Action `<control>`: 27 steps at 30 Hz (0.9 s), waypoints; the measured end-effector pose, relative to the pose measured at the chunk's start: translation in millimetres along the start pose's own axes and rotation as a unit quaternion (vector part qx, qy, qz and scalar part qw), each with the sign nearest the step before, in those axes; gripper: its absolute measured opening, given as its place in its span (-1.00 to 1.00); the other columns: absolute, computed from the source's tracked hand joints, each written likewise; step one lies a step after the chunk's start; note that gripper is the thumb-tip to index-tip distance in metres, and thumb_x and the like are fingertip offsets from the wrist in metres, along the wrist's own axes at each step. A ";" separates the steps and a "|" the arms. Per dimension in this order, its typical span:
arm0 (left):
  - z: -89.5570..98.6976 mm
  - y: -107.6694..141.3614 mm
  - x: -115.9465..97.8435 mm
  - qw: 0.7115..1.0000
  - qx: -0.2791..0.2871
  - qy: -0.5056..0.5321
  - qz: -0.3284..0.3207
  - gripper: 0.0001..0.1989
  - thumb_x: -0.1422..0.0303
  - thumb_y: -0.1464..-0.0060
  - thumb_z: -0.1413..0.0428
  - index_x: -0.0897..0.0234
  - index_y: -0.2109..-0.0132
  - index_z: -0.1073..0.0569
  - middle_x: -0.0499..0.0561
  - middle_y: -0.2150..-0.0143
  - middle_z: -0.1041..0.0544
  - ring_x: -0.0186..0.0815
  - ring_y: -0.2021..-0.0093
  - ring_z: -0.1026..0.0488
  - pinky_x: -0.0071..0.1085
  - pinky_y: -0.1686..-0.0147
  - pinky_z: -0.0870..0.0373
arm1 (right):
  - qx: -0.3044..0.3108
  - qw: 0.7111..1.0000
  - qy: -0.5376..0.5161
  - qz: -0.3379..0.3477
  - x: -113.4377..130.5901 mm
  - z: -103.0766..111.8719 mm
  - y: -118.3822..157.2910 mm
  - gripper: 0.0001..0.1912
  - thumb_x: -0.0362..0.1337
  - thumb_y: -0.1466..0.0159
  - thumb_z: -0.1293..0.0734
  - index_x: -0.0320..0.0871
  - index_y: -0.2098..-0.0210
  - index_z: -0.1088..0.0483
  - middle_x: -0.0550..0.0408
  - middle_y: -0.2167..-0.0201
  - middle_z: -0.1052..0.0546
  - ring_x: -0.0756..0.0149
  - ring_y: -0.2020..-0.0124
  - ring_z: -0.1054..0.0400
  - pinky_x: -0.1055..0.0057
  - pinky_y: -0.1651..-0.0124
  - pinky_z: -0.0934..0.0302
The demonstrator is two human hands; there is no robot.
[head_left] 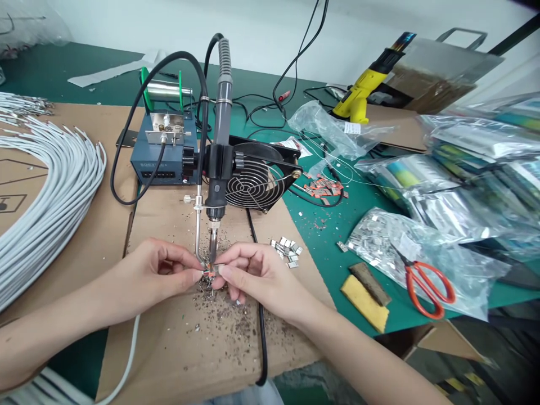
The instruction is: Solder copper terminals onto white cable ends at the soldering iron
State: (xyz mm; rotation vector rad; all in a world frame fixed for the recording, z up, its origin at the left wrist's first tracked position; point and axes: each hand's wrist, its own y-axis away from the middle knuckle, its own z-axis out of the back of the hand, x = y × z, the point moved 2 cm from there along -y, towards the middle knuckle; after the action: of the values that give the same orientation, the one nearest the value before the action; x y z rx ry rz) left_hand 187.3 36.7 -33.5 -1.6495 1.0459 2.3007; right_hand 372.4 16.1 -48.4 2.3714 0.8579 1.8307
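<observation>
Lying on the green tabletop (319,247), a cardboard sheet (160,219) bears a blue solder feeder (154,160). Beside it a soldering iron (223,118) stands upright, tip down. A white cable (134,340) runs under the left forearm. The left hand (162,273) pinches a small orange-marked piece (210,273); the right hand (261,275) grips a small metal piece (218,269) between thumb and finger. Both pieces sit near the iron's tip; whether they touch cannot be told.
</observation>
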 end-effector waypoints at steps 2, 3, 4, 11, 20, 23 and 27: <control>1.1 1.1 -0.1 1.000 0.012 -0.005 -0.001 -0.77 0.17 0.00 -0.18 0.23 0.41 -0.59 -0.17 0.64 -0.26 -0.44 0.60 -0.07 -0.52 0.61 0.02 | 0.004 1.000 0.001 0.001 0.4 0.1 0.6 -0.73 -0.17 -0.07 -0.53 -0.20 0.36 -0.47 0.12 0.51 -0.59 0.56 0.66 -0.28 0.62 0.59 -0.18; 1.6 1.7 -0.2 1.000 0.017 -0.006 0.000 -0.77 0.18 -0.01 -0.18 0.23 0.41 -0.59 -0.18 0.63 -0.25 -0.44 0.59 -0.09 -0.53 0.59 0.00 | 0.006 1.000 0.002 0.000 0.6 0.3 0.8 -0.73 -0.17 -0.07 -0.53 -0.20 0.36 -0.47 0.12 0.51 -0.60 0.56 0.65 -0.27 0.62 0.59 -0.18; 2.1 2.2 -0.1 1.000 0.021 -0.007 0.002 -0.77 0.17 -0.02 -0.18 0.23 0.39 -0.59 -0.18 0.63 -0.25 -0.43 0.58 -0.09 -0.53 0.58 -0.02 | 0.006 1.000 0.001 0.000 0.7 0.5 0.9 -0.74 -0.17 -0.08 -0.53 -0.20 0.36 -0.47 0.12 0.51 -0.60 0.56 0.65 -0.27 0.62 0.58 -0.17; 2.1 1.1 3.7 0.999 0.011 -0.020 0.027 -0.70 0.11 0.01 -0.17 0.26 0.34 -0.60 -0.12 0.56 -0.34 -0.39 0.51 -0.17 -0.49 0.51 -0.06 | 0.007 1.000 0.013 0.001 -2.0 1.4 -1.0 -0.76 -0.20 -0.08 -0.52 -0.19 0.36 -0.46 0.12 0.50 -0.59 0.56 0.67 -0.25 0.62 0.60 -0.15; 0.9 -0.1 4.9 0.999 0.002 -0.022 0.025 -0.72 0.13 0.05 -0.19 0.28 0.38 -0.57 -0.14 0.58 -0.32 -0.39 0.52 -0.16 -0.47 0.52 -0.04 | -0.002 0.999 0.033 -0.001 -2.1 0.4 -2.1 -0.78 -0.22 -0.08 -0.50 -0.21 0.37 -0.45 0.11 0.52 -0.57 0.55 0.67 -0.23 0.60 0.62 -0.12; 1.2 0.8 5.9 1.000 0.002 -0.018 0.014 -0.72 0.12 0.04 -0.19 0.27 0.38 -0.58 -0.16 0.59 -0.28 -0.41 0.54 -0.12 -0.48 0.53 -0.01 | -0.002 0.999 0.038 -0.001 -0.6 1.0 -0.7 -0.79 -0.23 -0.09 -0.49 -0.20 0.37 -0.45 0.11 0.51 -0.58 0.54 0.66 -0.24 0.58 0.59 -0.13; 0.6 1.3 6.0 1.000 0.011 -0.010 0.004 -0.71 0.11 0.01 -0.19 0.26 0.37 -0.58 -0.17 0.60 -0.26 -0.41 0.54 -0.10 -0.49 0.54 0.01 | 0.006 1.000 0.029 0.004 1.1 0.5 0.6 -0.80 -0.22 -0.09 -0.49 -0.20 0.38 -0.45 0.12 0.52 -0.58 0.53 0.65 -0.23 0.57 0.56 -0.13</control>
State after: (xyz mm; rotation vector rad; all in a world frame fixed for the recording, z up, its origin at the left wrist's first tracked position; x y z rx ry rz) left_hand 183.8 34.5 -38.0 -1.6135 1.0715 2.2976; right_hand 373.3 16.2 -47.4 2.3426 0.8676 1.9111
